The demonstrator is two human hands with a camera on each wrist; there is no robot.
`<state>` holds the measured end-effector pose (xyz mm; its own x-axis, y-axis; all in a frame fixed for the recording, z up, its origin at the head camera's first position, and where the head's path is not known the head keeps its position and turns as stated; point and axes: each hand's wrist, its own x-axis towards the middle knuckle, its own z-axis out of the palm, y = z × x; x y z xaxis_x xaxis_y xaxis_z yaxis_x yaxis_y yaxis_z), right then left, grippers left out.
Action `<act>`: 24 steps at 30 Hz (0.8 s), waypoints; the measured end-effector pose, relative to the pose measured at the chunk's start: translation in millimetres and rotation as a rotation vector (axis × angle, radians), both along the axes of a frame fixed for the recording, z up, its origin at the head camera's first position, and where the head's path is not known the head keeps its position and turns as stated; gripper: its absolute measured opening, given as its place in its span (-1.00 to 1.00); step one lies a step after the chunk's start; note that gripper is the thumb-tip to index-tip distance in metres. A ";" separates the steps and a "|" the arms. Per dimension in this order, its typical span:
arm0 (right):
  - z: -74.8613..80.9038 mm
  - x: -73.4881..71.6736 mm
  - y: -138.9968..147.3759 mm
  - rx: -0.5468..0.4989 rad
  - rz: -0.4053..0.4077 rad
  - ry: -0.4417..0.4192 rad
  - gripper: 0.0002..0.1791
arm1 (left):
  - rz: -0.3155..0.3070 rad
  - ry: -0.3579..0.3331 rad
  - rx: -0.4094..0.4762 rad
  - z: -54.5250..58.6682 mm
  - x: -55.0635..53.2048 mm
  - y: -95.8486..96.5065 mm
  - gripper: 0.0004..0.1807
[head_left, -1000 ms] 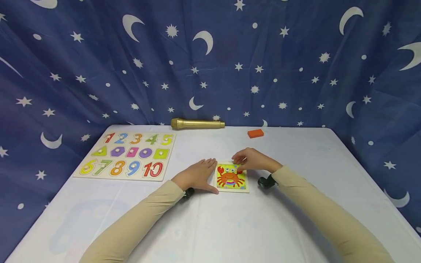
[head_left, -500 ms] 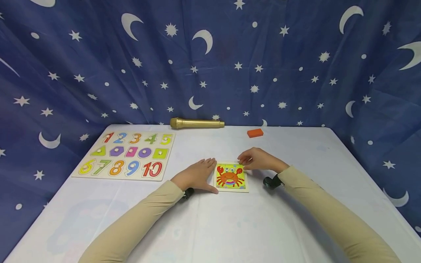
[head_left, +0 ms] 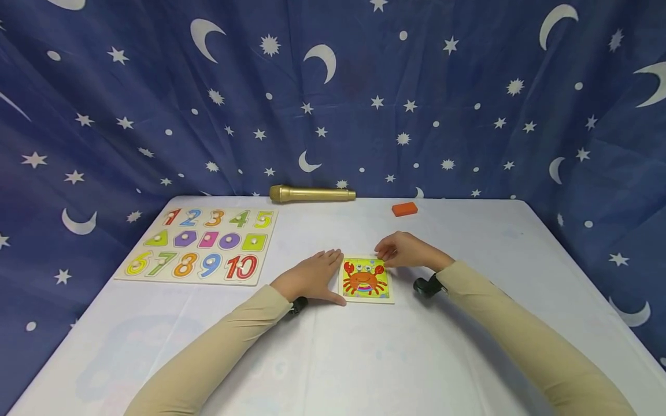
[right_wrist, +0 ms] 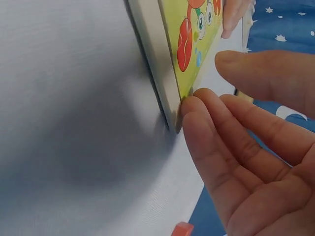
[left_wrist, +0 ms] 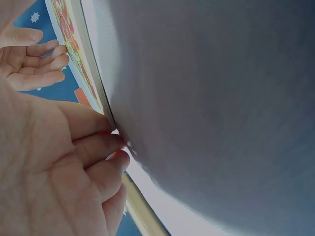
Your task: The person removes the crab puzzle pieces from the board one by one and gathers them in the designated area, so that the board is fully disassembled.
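A small square crab puzzle (head_left: pixel 365 281), an orange crab on yellow inside a pale wooden frame, lies flat on the white table. My left hand (head_left: pixel 312 277) rests along its left edge, fingers extended and thumb by the near left corner. In the left wrist view, the fingertips (left_wrist: pixel 115 140) sit right at the frame's edge. My right hand (head_left: pixel 411 252) is at the far right corner of the puzzle. From the right wrist, its fingers (right_wrist: pixel 199 130) show loosely bent with tips against that corner, while the thumb (right_wrist: pixel 266 73) stays apart over the board.
A number-and-shape peg board (head_left: pixel 195 247) lies to the left. At the back are a gold toy microphone (head_left: pixel 312 194) and a small orange block (head_left: pixel 404 209). Behind the table (head_left: pixel 333 358) hangs a blue curtain (head_left: pixel 364 75) with moons and stars.
My right hand has drawn back to the right from over the crab's claw to the puzzle's corner, uncovering the claw. My left hand has stayed in place.
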<state>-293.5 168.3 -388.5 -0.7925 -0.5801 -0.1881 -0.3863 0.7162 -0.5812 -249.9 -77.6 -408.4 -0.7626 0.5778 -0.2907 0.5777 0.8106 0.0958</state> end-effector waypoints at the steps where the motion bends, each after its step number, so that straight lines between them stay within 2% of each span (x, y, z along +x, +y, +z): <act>1: 0.4 -0.4 -1.2 0.006 0.001 0.002 -0.63 | -0.001 0.002 -0.004 0.2 -0.1 0.0 0.20; 11: -4.8 -10.4 -7.5 -0.020 -0.039 -0.093 -0.69 | 0.006 -0.008 0.003 3.7 1.9 0.6 0.19; 17: -10.7 -16.8 -7.0 -0.049 -0.033 -0.139 -0.72 | 0.010 -0.008 0.001 3.9 2.2 1.6 0.19; 24: -17.9 -20.6 -11.3 -0.058 -0.016 -0.149 -0.75 | 0.017 -0.010 -0.001 3.7 2.5 1.4 0.19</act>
<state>-314.1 157.0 -406.4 -0.7673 -0.5811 -0.2711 -0.2817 0.6853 -0.6715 -247.4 -76.2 -404.8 -0.7695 0.5646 -0.2985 0.5629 0.8204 0.1009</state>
